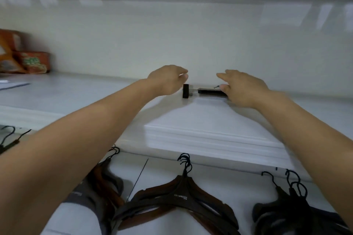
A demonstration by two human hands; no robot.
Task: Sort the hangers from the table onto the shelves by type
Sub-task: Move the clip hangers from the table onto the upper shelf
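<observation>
holding nothing with either hand, as far as can be seen: left hand (168, 80) half-curled and loose, thumb and forefinger close together but empty, hovering just left of the black end clip (185, 91); right hand (242, 87) fairly flat, fingers straight, thumb touching the bar of the black clip hanger (212, 91), palm hiding its right end. clip hanger lying flat between the two hands, far back on the shelf (66, 91) near the rear wall, just beyond a stack of white sheets (210, 133) under the wrists. looks like the placing step for this type, squaring up or letting go rather than picking up. next, probably: draw both hands straight back over the stack without dragging the hanger along, then reach down for another from the piles beneath the forearms, dark wooden hangers (181, 194) between the arms, black hangers (292, 206) under the right arm, reddish-brown hangers (101, 174) under the left.
</observation>
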